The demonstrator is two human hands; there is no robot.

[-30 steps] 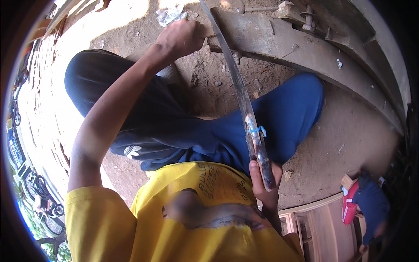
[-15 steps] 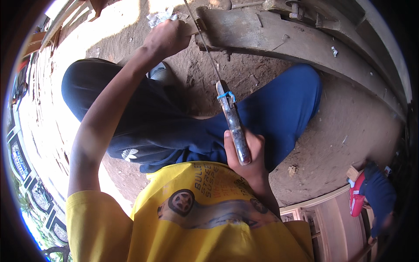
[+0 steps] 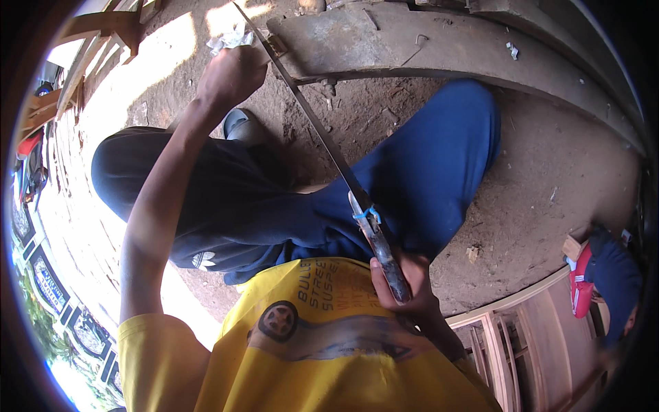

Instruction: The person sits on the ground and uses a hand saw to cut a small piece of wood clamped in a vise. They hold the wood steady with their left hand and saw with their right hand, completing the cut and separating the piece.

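My right hand (image 3: 414, 283) is wrapped round the worn, dark handle of a handsaw (image 3: 309, 115), close to my belly. Blue cord is tied where handle and blade meet. The long, narrow blade slants up and left, crossing the near end of a thick wooden beam (image 3: 343, 44). At that end my left hand (image 3: 230, 74) is closed on a small piece of wood (image 3: 276, 45), whose tip shows on the far side of the blade. My fingers hide most of this piece, and how deep the blade sits in it I cannot tell.
Crumpled white plastic (image 3: 230, 39) lies beyond my left hand. A bent nail (image 3: 417, 47) sticks up from the beam. My legs are folded on the dirt floor (image 3: 535, 185). Wooden frames (image 3: 103, 27) stand at far left; at lower right a person (image 3: 611, 281) is beside a wooden panel (image 3: 549, 329).
My right hand has drawn the saw back toward my body and a little right, so more blade shows. My left hand stays on the wood; the whole view has shifted somewhat.
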